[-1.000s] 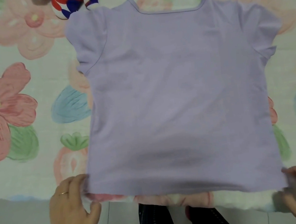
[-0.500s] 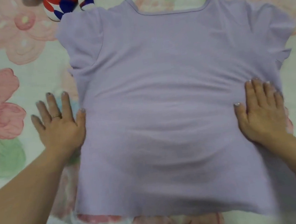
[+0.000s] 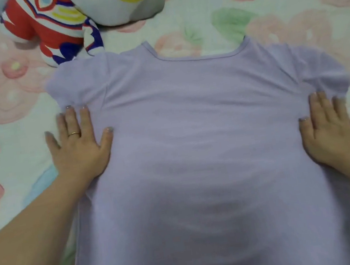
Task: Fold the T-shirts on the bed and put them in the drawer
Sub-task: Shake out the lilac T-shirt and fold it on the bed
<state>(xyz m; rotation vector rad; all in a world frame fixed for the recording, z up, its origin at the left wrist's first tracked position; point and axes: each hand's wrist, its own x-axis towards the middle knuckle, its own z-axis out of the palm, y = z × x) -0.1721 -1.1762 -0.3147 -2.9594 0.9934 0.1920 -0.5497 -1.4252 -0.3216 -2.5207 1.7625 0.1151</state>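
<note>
Across the floral-print bed (image 3: 264,9), a lilac short-sleeved T-shirt (image 3: 204,139) lies flat, neckline away from me.
My left hand (image 3: 78,149) and right hand (image 3: 336,131) press its side edges just under the sleeves, palms down, each grip spread, fingers straight.

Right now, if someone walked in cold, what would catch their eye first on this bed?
A lilac T-shirt lies spread flat across the flowered bedsheet, the left hand and right hand resting flat at its side edges just under the sleeves. Beyond the collar, upper left, lies a red, white and blue plush toy.
</note>
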